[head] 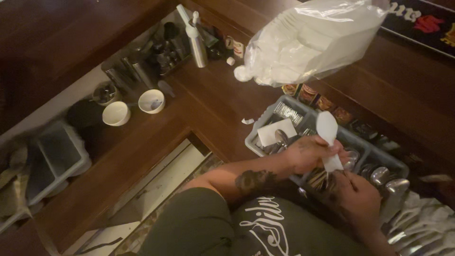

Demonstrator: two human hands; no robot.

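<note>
Dark wooden surface (208,102) carries a grey cutlery tray (265,124) with metal spoons in its compartments, two white bowls (134,107) further off, and a clear plastic bag (313,40) of white utensils above. Over the tray, the left hand (310,154) has its fingers clamped on a white plastic spoon (328,137), held upright; the right hand (358,194) touches the spoon's lower end, its fingers curled there.
</note>
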